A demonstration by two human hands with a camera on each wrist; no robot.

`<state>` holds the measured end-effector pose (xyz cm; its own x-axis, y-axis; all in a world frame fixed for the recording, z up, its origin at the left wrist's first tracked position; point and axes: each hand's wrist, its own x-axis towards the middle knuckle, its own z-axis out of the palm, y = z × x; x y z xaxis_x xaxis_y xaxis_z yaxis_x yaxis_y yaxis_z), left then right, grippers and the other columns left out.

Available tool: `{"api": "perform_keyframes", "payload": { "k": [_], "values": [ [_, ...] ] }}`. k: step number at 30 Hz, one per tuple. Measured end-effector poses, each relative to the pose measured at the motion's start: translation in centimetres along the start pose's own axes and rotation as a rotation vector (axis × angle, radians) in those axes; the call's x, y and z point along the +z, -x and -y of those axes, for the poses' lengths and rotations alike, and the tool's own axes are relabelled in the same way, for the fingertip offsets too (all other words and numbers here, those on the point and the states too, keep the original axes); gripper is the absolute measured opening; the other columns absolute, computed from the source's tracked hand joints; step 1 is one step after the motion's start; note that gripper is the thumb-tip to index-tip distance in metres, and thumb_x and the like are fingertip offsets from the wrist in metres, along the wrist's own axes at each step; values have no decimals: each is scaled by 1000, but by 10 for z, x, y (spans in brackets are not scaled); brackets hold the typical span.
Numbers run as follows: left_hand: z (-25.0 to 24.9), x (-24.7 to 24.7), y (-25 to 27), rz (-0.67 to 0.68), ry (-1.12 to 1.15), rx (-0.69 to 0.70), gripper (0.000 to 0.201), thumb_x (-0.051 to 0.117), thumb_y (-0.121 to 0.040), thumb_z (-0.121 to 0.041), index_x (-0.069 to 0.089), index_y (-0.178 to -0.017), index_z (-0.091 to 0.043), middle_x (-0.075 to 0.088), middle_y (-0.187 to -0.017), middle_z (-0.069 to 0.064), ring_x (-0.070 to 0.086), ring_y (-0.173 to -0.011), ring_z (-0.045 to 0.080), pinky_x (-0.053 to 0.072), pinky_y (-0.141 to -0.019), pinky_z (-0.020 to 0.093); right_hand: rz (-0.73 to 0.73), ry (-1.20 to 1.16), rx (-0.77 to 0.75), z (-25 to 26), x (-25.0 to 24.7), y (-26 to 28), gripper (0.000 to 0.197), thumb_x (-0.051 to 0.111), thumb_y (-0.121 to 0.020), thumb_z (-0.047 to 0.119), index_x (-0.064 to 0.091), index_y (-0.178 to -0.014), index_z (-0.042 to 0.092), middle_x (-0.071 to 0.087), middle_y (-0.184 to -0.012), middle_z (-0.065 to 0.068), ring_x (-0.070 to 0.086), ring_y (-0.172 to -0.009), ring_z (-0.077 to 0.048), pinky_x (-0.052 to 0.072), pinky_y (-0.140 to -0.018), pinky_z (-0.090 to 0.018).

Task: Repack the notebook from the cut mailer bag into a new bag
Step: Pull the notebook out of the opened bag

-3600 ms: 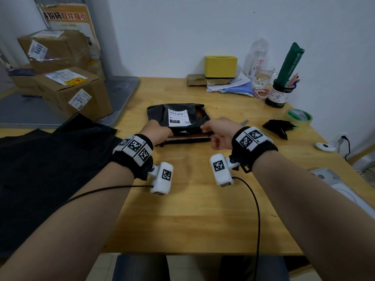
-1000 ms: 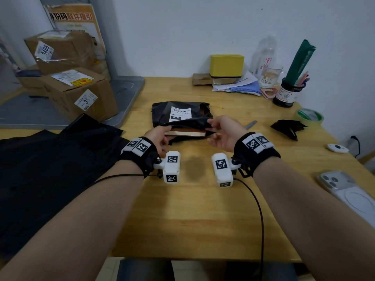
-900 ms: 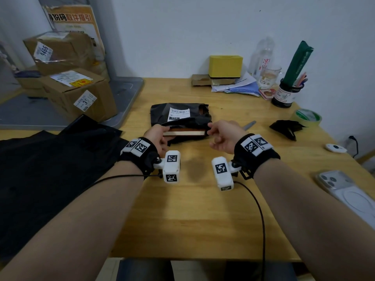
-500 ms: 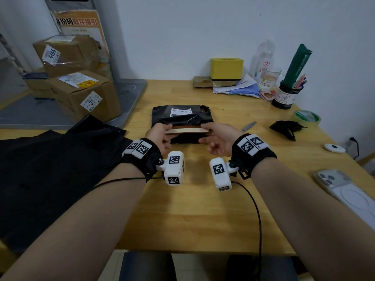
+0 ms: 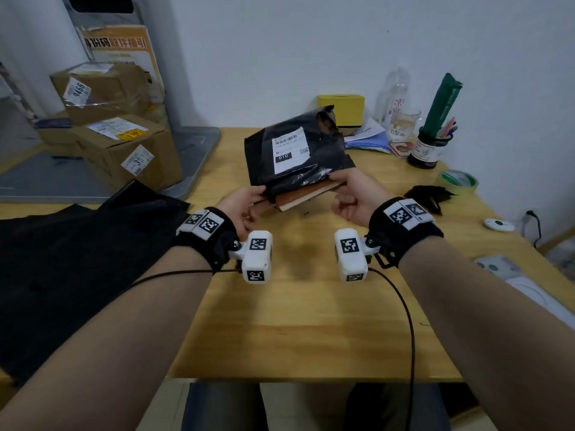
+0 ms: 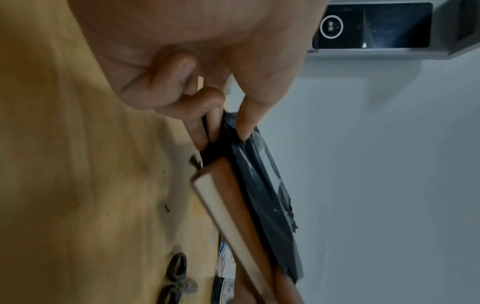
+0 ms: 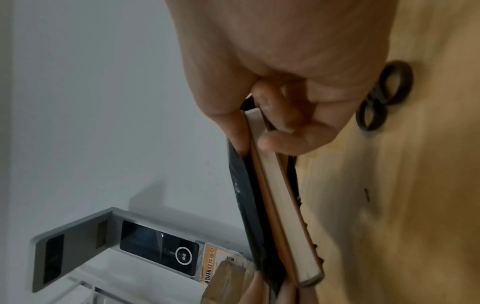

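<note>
Half a second earlier the black mailer bag (image 5: 295, 154) had lain flat on the wooden table (image 5: 295, 321); now its far end was tipped up off the surface, label facing the camera. At the open, cut edge nearest the person, the brown notebook (image 5: 306, 195) stuck partway out, its pale page edge showing. One corner of that edge was pinched by the left hand (image 5: 239, 205), thumb on top of the plastic and fingers underneath. On the other side, the right hand (image 5: 357, 197) gripped bag and notebook together, thumb over the plastic and fingers curled below the cover. Scissors (image 7: 384, 94) lay on the table just beyond the right hand. Flat black bags (image 5: 62, 269) covered the table's left side, and cardboard boxes (image 5: 124, 150) stood behind them.
</note>
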<state>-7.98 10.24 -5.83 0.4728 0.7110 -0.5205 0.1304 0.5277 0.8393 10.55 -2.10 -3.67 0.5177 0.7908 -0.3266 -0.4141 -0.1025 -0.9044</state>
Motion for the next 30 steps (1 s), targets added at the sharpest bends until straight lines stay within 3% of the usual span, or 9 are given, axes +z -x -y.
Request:
{"api": "perform_keyframes", "payload": {
  "k": [6,15,18,21,24,25,27,28,30],
  "values": [
    [-4,3,1,-85,-63,-14,19,61,-97,-34,57,-85,-20,63,-86,-9,24,-48,5,15,-35,14,-47,92,-19,-7,-19,7,14,69,-94,16,55,-93,16,51,-71,0,27,-40,-8,37,-41,-21],
    [-8,-1,-12,-177,72,18,24,58,-99,-32,56,-77,-21,46,-76,-9,19,-50,5,22,-41,16,-90,127,-38,-5,-29,11,18,69,-94,29,56,-98,17,44,-66,1,27,-37,-9,28,-41,-24],
    [-13,-3,-12,-192,121,44,11,54,-101,-30,60,-96,-24,43,-79,-7,23,-53,4,25,-48,15,-107,79,-40,-2,-41,10,18,66,-94,30,55,-100,17,45,-66,2,25,-37,-9,23,-39,-23],
    [-18,-1,-14,-191,136,90,36,49,-103,-29,54,-136,-17,49,-90,-4,49,-70,1,42,-60,9,-128,9,-46,0,-50,10,18,65,-93,31,54,-96,17,46,-63,4,26,-35,-8,22,-36,-22],
    [-22,5,-15,-197,109,142,39,52,-102,-30,56,-138,-14,55,-97,-14,30,-54,5,43,-43,9,-140,-44,-60,1,-55,11,19,64,-93,31,54,-99,17,46,-61,5,29,-32,-7,22,-34,-21],
    [-24,7,-17,-195,105,153,39,53,-102,-30,56,-137,-14,57,-106,-17,38,-57,6,51,-63,8,-139,-63,-67,1,-57,12,20,64,-93,31,54,-102,16,46,-61,5,30,-31,-6,22,-33,-21],
    [-26,6,-20,-192,74,152,42,55,-101,-30,55,-139,-13,58,-119,-10,60,-86,9,40,-104,24,-145,-86,-74,2,-61,12,22,65,-93,30,54,-106,16,45,-64,5,29,-32,-6,22,-33,-21],
    [-27,5,-24,-185,61,147,41,56,-100,-29,56,-137,-12,57,-116,-7,61,-89,11,41,-103,26,-149,-89,-77,2,-62,13,22,65,-93,29,54,-106,16,45,-65,5,29,-33,-6,22,-33,-21],
    [-26,4,-33,-189,20,129,25,61,-96,-30,67,-116,-15,51,-97,-7,46,-61,8,53,-59,17,-162,-99,-87,1,-66,14,19,65,-94,29,53,-102,16,45,-65,5,29,-34,-6,21,-34,-22]
  ]
}}
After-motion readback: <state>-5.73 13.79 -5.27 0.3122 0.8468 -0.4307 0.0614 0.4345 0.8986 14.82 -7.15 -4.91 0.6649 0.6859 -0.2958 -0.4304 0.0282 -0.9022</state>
